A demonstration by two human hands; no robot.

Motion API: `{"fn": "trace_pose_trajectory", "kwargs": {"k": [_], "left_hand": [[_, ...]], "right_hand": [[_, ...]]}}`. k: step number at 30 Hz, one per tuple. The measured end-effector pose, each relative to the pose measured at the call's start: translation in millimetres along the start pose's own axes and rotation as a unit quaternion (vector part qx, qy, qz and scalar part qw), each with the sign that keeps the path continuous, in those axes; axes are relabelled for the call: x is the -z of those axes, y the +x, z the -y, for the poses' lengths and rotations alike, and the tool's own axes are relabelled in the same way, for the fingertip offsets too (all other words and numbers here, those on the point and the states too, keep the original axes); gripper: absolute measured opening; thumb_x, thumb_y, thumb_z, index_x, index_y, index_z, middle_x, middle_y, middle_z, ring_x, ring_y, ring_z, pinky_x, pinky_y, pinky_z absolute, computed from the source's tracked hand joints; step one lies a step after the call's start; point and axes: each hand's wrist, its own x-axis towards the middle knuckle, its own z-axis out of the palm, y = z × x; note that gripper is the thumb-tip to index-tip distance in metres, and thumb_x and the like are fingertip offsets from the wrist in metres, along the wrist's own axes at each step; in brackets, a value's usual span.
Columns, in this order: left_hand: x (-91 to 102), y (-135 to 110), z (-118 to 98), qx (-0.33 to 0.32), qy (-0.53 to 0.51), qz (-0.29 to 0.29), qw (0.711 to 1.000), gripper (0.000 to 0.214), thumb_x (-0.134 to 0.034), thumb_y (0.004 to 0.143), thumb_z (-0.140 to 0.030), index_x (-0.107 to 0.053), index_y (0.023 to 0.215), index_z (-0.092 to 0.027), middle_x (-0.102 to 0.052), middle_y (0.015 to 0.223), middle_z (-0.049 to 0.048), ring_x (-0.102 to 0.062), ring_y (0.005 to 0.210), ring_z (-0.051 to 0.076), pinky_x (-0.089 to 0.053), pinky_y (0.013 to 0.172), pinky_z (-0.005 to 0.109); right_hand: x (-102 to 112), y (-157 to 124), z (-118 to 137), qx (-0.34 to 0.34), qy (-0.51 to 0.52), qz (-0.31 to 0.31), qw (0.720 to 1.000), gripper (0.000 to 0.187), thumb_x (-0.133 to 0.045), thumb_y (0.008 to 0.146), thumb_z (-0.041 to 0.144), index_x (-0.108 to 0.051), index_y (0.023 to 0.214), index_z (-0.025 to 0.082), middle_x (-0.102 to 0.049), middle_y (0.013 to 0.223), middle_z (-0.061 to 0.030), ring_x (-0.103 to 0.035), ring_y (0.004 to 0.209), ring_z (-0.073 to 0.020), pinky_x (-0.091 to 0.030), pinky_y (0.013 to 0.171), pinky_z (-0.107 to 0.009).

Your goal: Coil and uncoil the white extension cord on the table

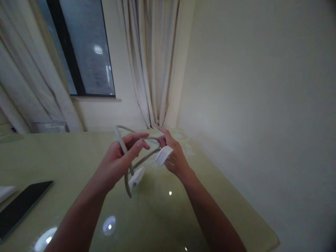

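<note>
A pale grey power cord [144,159] hangs in loose loops between my two hands above the table. My left hand [123,154] is closed on it, the thumb and fingers pinching one strand while a loop passes over the palm. My right hand [172,154] grips the cord at the other side of the loops, its index finger stretched out. Against the right palm sits a white plug [164,155], with what look like metal prongs pointing toward the wrist. The cord's other white end piece [137,177] is below the left hand; whether it touches the table I cannot tell.
The glossy greenish table [157,217] reflects ceiling lights. At its left lie a black phone or tablet [23,206] and a white object [6,192], partly cut off. A wall [249,105] borders the right edge; curtains [154,63] and a window [89,45] stand behind.
</note>
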Motion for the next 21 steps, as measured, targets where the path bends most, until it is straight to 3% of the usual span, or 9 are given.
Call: {"fn": "trace_pose_trajectory", "kwargs": {"k": [4, 9, 13, 17, 21], "left_hand": [[-3.0, -6, -5, -0.009, -0.017, 0.029, 0.999, 0.051, -0.072, 0.09, -0.055, -0.076, 0.128, -0.02, -0.078, 0.101, 0.0101, -0.064, 0.072, 0.017, -0.055, 0.063, 0.027], [-7.8, -14, -6, 0.034, -0.013, 0.105, 0.994, 0.077, -0.092, 0.072, -0.044, -0.067, 0.143, -0.025, -0.079, 0.105, 0.0098, -0.073, 0.075, 0.023, -0.06, 0.063, 0.03], [-7.3, -10, -5, 0.023, 0.003, 0.066, 0.998, 0.06, -0.086, 0.078, -0.041, -0.074, 0.133, -0.022, -0.08, 0.102, 0.0096, -0.073, 0.079, 0.024, -0.06, 0.066, 0.031], [0.1, -1, 4, 0.018, -0.026, -0.001, 1.0, 0.051, -0.085, 0.08, -0.043, -0.078, 0.127, -0.021, -0.08, 0.108, 0.0097, -0.073, 0.092, 0.024, -0.06, 0.078, 0.03], [6.0, 4, 14, 0.048, -0.074, -0.033, 0.995, 0.05, -0.087, 0.079, -0.045, -0.08, 0.122, -0.021, -0.08, 0.114, 0.0104, -0.072, 0.104, 0.026, -0.058, 0.089, 0.031]], "right_hand": [[4, -2, 4, 0.006, -0.076, 0.008, 0.997, 0.062, -0.051, 0.099, 0.019, -0.042, 0.159, 0.026, -0.073, 0.1, -0.0058, -0.066, 0.09, -0.0236, -0.05, 0.081, -0.035], [5, 0, 4, -0.004, -0.144, -0.007, 0.989, 0.068, -0.046, 0.091, 0.007, -0.047, 0.156, 0.023, -0.073, 0.111, -0.0104, -0.065, 0.095, -0.0251, -0.051, 0.085, -0.037], [7, 4, 1, 0.024, -0.157, -0.01, 0.987, 0.067, -0.045, 0.081, 0.002, -0.058, 0.144, 0.021, -0.071, 0.111, -0.0115, -0.063, 0.101, -0.0258, -0.05, 0.091, -0.038], [7, 4, 4, 0.052, -0.083, -0.003, 0.995, 0.063, -0.049, 0.074, 0.004, -0.064, 0.133, 0.021, -0.068, 0.098, -0.0062, -0.06, 0.089, -0.0224, -0.051, 0.084, -0.035], [11, 2, 9, 0.062, -0.014, 0.026, 0.998, 0.056, -0.059, 0.078, 0.011, -0.065, 0.132, 0.021, -0.064, 0.098, -0.0039, -0.057, 0.085, -0.0195, -0.05, 0.08, -0.034]]}}
